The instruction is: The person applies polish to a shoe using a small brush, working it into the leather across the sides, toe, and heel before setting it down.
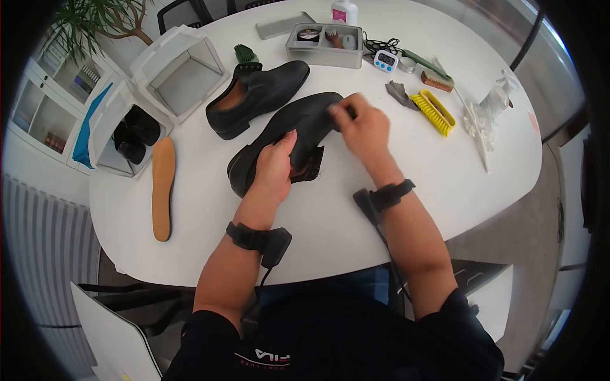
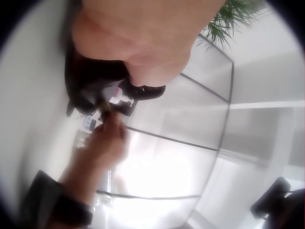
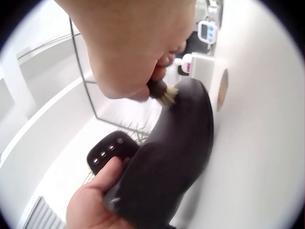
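The left hand (image 1: 274, 164) grips a black leather shoe (image 1: 298, 124) at its opening, thumb on the upper; the eyelet flap (image 3: 108, 151) hangs loose beside the thumb in the right wrist view. Between its curled fingers the right hand (image 1: 367, 130) holds a small dark-handled brush with pale bristles (image 3: 167, 96), which touch the shoe near the toe. In the left wrist view the right hand (image 2: 102, 145) is blurred beyond the shoe (image 2: 90, 86). The other black shoe (image 1: 257, 95) stands on the table behind.
An insole (image 1: 163, 190) and two open boxes (image 1: 181, 70), one with black shoes in it, are at the left. A metal tin (image 1: 324, 56), a timer (image 1: 385, 61), a grey cloth (image 1: 401, 95), a yellow brush (image 1: 433, 112) and a spray bottle (image 1: 497, 98) lie or stand towards the back and right.
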Demonstrator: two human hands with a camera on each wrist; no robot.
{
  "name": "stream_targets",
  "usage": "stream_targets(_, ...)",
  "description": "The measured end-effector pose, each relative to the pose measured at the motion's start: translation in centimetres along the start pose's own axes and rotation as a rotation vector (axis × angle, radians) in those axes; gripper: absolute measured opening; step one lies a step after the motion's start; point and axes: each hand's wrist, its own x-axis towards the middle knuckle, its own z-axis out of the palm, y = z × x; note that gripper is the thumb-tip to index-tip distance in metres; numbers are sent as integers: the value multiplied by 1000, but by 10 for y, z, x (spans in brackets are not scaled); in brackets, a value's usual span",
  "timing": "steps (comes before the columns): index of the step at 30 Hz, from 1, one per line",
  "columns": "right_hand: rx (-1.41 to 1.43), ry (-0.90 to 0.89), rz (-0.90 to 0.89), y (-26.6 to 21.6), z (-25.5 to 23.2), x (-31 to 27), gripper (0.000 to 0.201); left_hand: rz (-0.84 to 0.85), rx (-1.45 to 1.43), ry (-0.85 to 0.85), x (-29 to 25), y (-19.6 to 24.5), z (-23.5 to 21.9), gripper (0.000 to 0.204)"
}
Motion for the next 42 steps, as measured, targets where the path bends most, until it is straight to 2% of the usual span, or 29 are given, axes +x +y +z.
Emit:
stream_targets(1,39,-141,-195,-12,7,-7,17,10,10,-19,6,-5,-7,41)
stream_targets(2,98,-214,-256,-25,10,-15,17,21,20,-37,10,-10,-14,40)
stream_targets(3,135,-194,-291,-31,11,-15,17,19,23,-39,10,-12,-19,40)
stream_targets(4,171,-174,-326,-33,12,-15,17,106,10,-95,9,-16,-25,39)
stream_targets(5,119,-58,-268,-24,15,-11,16,189,-5,-152,10,-19,-30,39)
stream_targets(8,-51,239,14,4,6,4,19,204,3,-143,14,-29,-41,40)
stream_targets(11,-88,279,113,4,5,4,22,287,119,-167,22,-39,-50,41)
stream_targets(13,181,225,172,-4,19,-5,22,310,82,-174,21,-39,-46,41)
stream_targets(16,321,-31,108,-25,29,-22,21,347,-1,-185,18,-32,-41,40)
stream_targets(17,323,-32,105,-26,28,-23,21,358,-45,-185,17,-31,-41,39)
stream_targets(19,311,-274,-54,-24,24,-24,22,320,-51,-180,16,-28,-45,38)
stream_targets(20,315,-277,-55,-22,22,-21,22,274,-56,-180,15,-27,-47,37)
stream_targets(22,57,81,10,-12,18,-9,21,207,-90,-146,5,-16,-38,36)
stream_targets(23,90,118,166,-8,15,-5,21,144,-127,-115,2,-13,-34,35)
stream_targets(24,92,114,166,-11,17,-9,21,144,-128,-110,2,-15,-33,35)
stream_targets(26,40,-8,-132,-23,25,-23,20,199,-177,-131,7,-19,-32,36)
stream_targets(28,234,-135,-194,-46,34,-34,20,185,-185,-184,27,-30,-54,36)
stream_targets(29,251,-163,-209,-51,32,-34,21,172,-197,-246,35,-38,-66,35)
stream_targets(30,268,-191,-228,-53,32,-33,22,171,-195,-241,30,-35,-60,35)
stream_targets(31,272,-194,-229,-49,32,-30,22,262,-216,-217,20,-30,-45,35)
stream_targets(32,192,-57,-223,-42,31,-25,20,352,-238,-193,14,-27,-37,35)
stream_targets(33,111,78,-219,-36,29,-20,19,353,-240,-186,14,-27,-38,35)
stream_targets(34,32,150,-121,-31,28,-16,19,325,-246,-209,15,-28,-38,35)
stream_targets(37,50,113,-111,-37,29,-23,20,295,-323,-261,16,-25,-33,37)
stream_targets(39,198,-82,-103,-49,35,-37,23,284,-397,-285,21,-27,-39,37)
stream_targets(40,199,-83,-101,-49,36,-37,23,229,-443,-402,29,-29,-50,38)
stream_targets(41,196,-119,-200,-50,37,-37,23,173,-490,-518,35,-34,-61,39)
stream_targets(42,194,-157,-302,-51,38,-36,23,177,-491,-513,30,-31,-57,39)
